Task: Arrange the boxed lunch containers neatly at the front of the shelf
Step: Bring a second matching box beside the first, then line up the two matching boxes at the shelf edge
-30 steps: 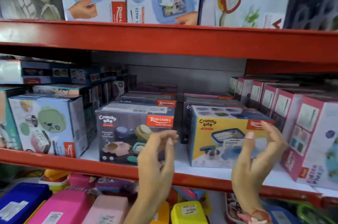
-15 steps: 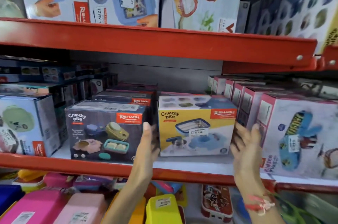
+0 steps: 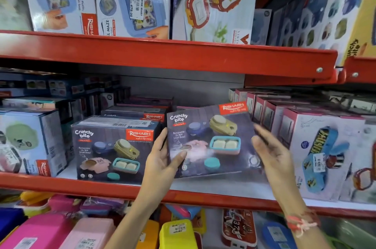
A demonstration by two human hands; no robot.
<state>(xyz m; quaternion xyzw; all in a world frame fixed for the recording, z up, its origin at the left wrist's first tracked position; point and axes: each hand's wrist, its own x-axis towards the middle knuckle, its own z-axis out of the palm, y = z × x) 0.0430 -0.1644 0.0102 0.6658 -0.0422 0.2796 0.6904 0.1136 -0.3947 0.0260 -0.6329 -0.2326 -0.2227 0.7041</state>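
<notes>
Glossy rectangular cardboard lunch box [image 3: 211, 138] tilts between both hands, left hand [image 3: 162, 159] gripping.

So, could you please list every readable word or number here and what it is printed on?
"Crunchy bite", "RISHABH": tilted dark box in the left hand.
"Crunchy bite", "RISHABH": dark box on the shelf.
"479.00": price sticker on the blue box above.
Smaller print: too blurred.

Two dark Crunchy Bite boxes [image 3: 114, 153]
</notes>
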